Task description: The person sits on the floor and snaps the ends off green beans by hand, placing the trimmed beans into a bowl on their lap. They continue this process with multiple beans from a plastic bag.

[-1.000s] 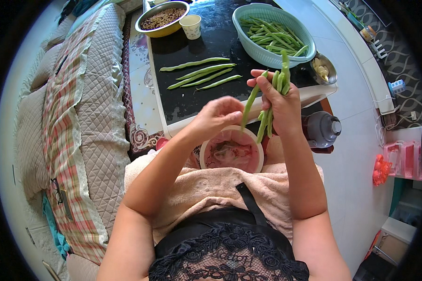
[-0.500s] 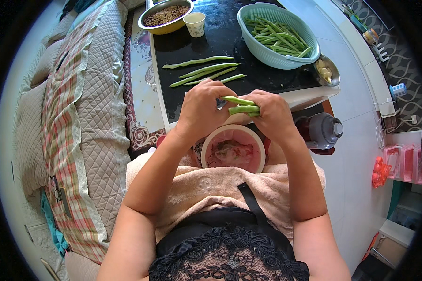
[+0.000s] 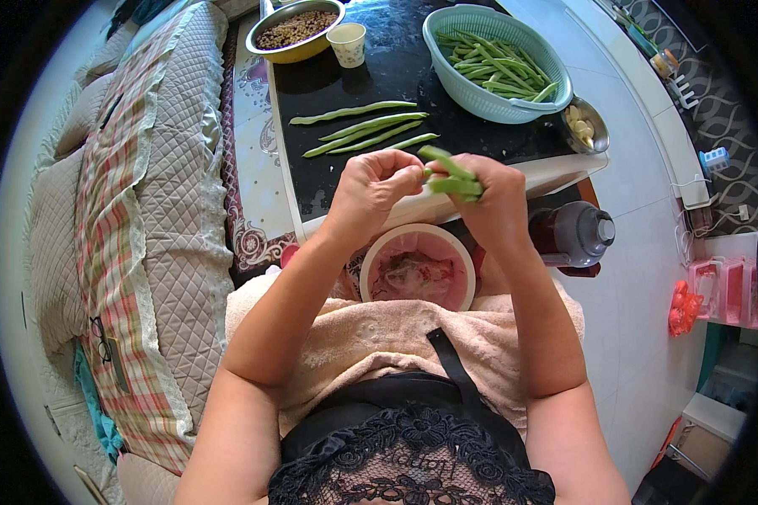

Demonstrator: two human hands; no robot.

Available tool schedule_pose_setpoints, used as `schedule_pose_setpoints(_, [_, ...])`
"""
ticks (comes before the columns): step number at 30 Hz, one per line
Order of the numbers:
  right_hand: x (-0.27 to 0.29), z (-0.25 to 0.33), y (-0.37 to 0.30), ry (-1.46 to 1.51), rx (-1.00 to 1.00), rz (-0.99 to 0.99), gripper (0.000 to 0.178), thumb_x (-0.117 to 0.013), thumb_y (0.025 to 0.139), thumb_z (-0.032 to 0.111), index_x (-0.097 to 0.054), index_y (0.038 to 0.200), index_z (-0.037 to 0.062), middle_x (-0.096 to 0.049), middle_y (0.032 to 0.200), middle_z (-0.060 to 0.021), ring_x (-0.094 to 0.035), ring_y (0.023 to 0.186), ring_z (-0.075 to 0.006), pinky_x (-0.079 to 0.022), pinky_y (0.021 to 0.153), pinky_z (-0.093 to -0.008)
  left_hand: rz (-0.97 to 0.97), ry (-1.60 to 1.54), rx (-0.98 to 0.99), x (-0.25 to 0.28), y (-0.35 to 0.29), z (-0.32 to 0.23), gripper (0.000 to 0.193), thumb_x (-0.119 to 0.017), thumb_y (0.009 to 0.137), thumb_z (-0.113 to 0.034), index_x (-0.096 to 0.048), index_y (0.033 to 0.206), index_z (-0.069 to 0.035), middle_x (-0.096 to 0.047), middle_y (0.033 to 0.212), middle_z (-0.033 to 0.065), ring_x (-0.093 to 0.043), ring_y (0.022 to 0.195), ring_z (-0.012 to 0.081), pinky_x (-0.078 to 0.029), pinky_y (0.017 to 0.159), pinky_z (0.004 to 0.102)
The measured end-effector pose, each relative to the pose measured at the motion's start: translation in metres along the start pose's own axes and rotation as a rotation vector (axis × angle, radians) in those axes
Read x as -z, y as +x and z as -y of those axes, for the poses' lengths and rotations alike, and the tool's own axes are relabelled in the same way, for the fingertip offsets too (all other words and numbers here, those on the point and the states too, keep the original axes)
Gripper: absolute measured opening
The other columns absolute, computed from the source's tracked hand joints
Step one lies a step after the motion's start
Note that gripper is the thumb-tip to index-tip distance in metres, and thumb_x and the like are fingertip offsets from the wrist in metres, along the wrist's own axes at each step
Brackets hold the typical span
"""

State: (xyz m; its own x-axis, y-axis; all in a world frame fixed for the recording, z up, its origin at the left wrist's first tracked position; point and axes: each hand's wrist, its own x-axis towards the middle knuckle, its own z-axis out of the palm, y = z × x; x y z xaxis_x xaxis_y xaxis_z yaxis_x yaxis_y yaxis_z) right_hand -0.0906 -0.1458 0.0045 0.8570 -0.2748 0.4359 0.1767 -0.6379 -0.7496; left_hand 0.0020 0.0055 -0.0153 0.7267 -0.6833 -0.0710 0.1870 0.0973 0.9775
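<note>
Short lengths of green bean (image 3: 455,183) are bunched in my right hand (image 3: 493,194), whose fingers are wrapped round them; they look slightly blurred. Close beside them my left hand (image 3: 370,187) is closed in a pinch. A small green bean tip (image 3: 427,172) shows at its fingertips; whether it is still joined to a bean I cannot tell. Beyond my hands, several long whole green beans (image 3: 366,133) lie side by side on the black tabletop (image 3: 387,80). Below my hands, between my knees, stands a pink-lined bin (image 3: 467,269) with scraps at its bottom.
A light blue plastic basket (image 3: 440,63) of green beans stands at the far right. Next to it is a metal bowl (image 3: 599,139) with pale pieces. A bowl of brown beans (image 3: 299,32) and a paper cup (image 3: 347,46) stand far left. A grey-lidded jug (image 3: 583,234) sits at right.
My right hand has moved slightly right and turned, tilting the bean pieces. My left hand has drawn back from the bunch, its fingers now pinched together.
</note>
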Motion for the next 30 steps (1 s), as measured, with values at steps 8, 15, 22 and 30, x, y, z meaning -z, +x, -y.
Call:
schedule_pose_setpoints(8, [0.033, -0.026, 0.014, 0.958, -0.418, -0.331, 0.022, -0.071, 0.088, 0.019, -0.068, 0.103, 0.0019, -0.063, 0.078, -0.0005, -0.047, 0.053, -0.0048, -0.04, 0.048, -0.0193, 0.257, 0.871, 0.212, -0.006, -0.007, 0.008, 0.02, -0.056, 0.08, -0.018, -0.062, 0.087, -0.001, -0.062, 0.074, 0.0121, -0.06, 0.072, 0.0179, -0.048, 0.067, 0.0341])
schedule_pose_setpoints(15, [0.063, -0.05, 0.019, 1.258, -0.365, -0.422, 0.027, -0.069, 0.09, 0.02, -0.064, 0.11, 0.0027, -0.057, 0.08, 0.0013, -0.043, 0.059, -0.0056, -0.04, 0.053, -0.021, 0.462, 1.333, 0.191, -0.013, -0.022, 0.048, 0.022, -0.063, 0.082, -0.026, -0.068, 0.096, -0.01, -0.068, 0.086, 0.0172, -0.066, 0.083, 0.031, -0.051, 0.077, 0.0412])
schedule_pose_setpoints(22, [0.054, -0.045, 0.016, 1.23, -0.387, -0.393, 0.028, -0.07, 0.089, 0.022, -0.065, 0.109, 0.003, -0.059, 0.082, -0.0002, -0.043, 0.056, -0.0061, -0.04, 0.052, -0.0215, 0.087, 0.622, -0.058, -0.01, -0.004, 0.029, 0.036, -0.065, 0.088, -0.008, -0.059, 0.123, -0.004, -0.065, 0.112, 0.0124, -0.065, 0.088, 0.0176, -0.054, 0.077, 0.03])
schedule_pose_setpoints(30, [0.047, -0.022, 0.018, 0.378, -0.445, -0.55, 0.017, -0.07, 0.084, 0.005, -0.071, 0.101, 0.008, -0.065, 0.087, -0.0033, -0.055, 0.061, -0.0094, -0.045, 0.054, -0.0255, -0.113, 0.839, -0.163, -0.002, 0.0, 0.006, 0.013, -0.062, 0.089, -0.008, -0.07, 0.097, -0.002, -0.071, 0.085, 0.0075, -0.066, 0.076, 0.0144, -0.052, 0.069, 0.0277])
